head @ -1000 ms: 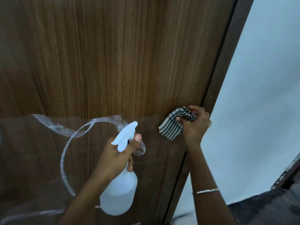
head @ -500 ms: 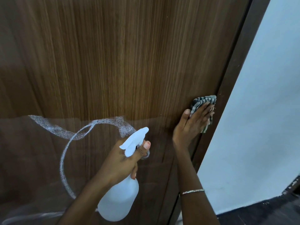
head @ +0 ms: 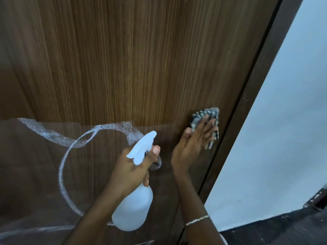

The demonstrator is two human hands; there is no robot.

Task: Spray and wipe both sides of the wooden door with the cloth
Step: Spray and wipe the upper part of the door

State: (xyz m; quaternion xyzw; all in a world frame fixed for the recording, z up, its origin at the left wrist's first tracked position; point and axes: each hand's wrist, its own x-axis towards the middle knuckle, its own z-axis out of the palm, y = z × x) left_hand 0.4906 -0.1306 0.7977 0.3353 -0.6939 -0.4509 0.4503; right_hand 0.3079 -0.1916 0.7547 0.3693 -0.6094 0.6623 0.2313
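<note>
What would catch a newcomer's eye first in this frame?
Most likely the white looping streak curling across the lower left of the wooden door. Next, the white spray bottle gripped in the left hand at bottom centre. To its right, the right hand presses a striped cloth flat against the door near its right edge, beside the dark frame.

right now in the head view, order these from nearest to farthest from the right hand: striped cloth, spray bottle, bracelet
1. striped cloth, under the right hand fingers, pressed on the door.
2. spray bottle, just left, in the left hand.
3. bracelet, down the same arm's wrist.
</note>
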